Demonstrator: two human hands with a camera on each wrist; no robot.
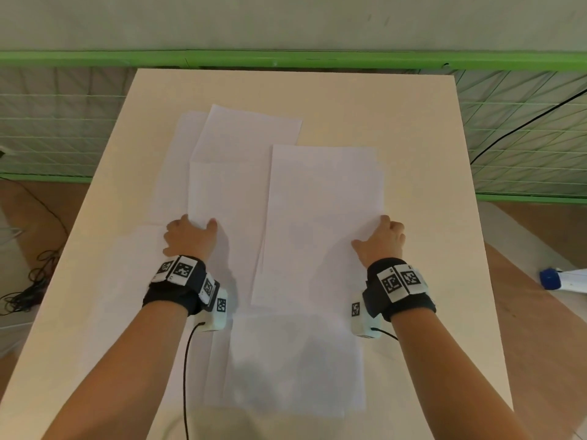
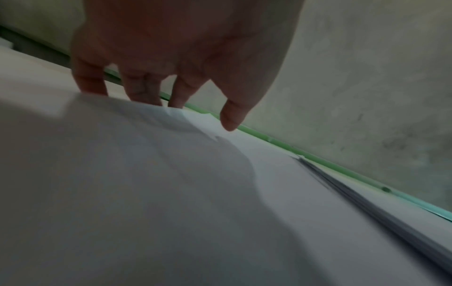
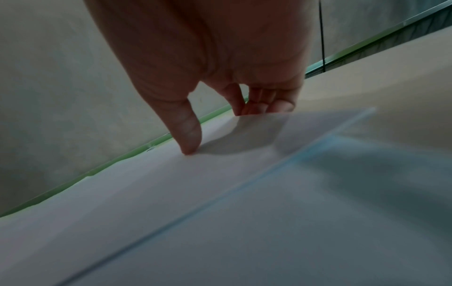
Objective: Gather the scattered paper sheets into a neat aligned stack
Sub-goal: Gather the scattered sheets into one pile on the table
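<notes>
Currently, overlapping paper sheets (image 1: 320, 217), long axes running away from the person, lie between both hands: left hand (image 1: 189, 238) and right hand (image 1: 379, 241) each pinch an outer edge.

Bare table (image 1: 413, 122) lies open beyond and right of the overlapping paper sheets (image 1: 320, 217).

The left hand (image 1: 190, 237) hides its fingertips under a sheet (image 1: 222, 198); the right hand (image 1: 381, 241) curls its fingers out of sight at another sheet's (image 1: 320, 217) edge. A blue-capped bottle (image 1: 562, 279) is cut off at the right. Both wrist views are blurred.
</notes>
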